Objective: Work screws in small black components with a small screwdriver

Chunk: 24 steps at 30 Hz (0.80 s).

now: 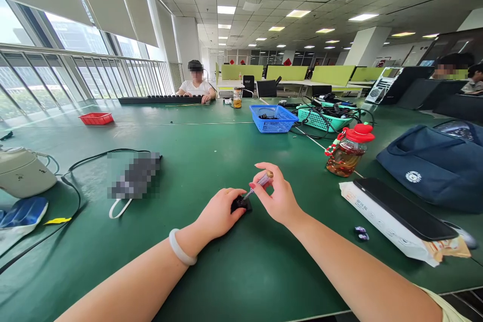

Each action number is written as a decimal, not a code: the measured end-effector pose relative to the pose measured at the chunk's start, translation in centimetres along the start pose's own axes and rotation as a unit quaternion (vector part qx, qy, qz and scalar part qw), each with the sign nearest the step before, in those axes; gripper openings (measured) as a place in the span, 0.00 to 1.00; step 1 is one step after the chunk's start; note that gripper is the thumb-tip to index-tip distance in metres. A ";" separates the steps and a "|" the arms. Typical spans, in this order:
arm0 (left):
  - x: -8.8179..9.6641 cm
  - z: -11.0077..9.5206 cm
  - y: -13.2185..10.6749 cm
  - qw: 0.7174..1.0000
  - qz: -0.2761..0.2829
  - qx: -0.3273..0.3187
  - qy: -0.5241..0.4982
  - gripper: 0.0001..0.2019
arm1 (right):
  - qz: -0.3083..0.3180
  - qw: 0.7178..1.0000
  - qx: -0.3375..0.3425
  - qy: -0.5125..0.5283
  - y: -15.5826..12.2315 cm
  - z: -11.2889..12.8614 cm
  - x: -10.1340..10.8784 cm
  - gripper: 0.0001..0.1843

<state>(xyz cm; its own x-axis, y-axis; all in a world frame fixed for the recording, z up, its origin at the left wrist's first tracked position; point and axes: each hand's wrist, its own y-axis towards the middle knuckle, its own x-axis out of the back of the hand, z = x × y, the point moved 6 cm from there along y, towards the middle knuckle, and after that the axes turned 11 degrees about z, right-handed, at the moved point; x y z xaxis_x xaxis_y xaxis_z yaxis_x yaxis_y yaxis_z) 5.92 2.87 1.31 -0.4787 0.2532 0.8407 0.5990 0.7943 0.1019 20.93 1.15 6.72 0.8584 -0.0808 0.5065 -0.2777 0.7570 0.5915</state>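
Note:
My left hand (221, 211) rests on the green table (226, 271) with its fingers closed round a small black part (241, 205), holding it down. My right hand (277, 196) pinches a small clear-handled screwdriver (260, 182) between thumb and fingers. The tool slants down to the left and its tip meets the top of the black part. A pale bangle sits on my left wrist.
A red-lidded bottle of amber liquid (349, 151), a dark blue bag (433, 166) and a white box with a black phone on it (400, 216) lie to the right. Blue (273, 118) and green baskets stand farther back. Another person sits at a keyboard at the far end.

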 end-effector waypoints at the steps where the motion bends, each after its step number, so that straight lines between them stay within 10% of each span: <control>1: 0.0 0.0 0.0 1.000 -0.001 -0.003 -0.001 0.18 | 0.001 1.000 -0.002 -0.001 0.0 0.0 0.0 0.17; 24: 0.2 -0.6 0.1 0.999 0.004 -0.031 -0.005 0.08 | 0.010 0.981 0.152 -0.123 -0.4 2.8 -0.6 0.23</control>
<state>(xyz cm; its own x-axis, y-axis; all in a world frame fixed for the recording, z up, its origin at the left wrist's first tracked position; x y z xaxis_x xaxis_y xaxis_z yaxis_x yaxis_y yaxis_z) 6.33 2.67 1.81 -0.4805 0.2651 0.8359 0.6411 0.7566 0.1286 19.30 -0.94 7.95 0.7317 -0.2498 0.6342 -0.4420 0.5344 0.7205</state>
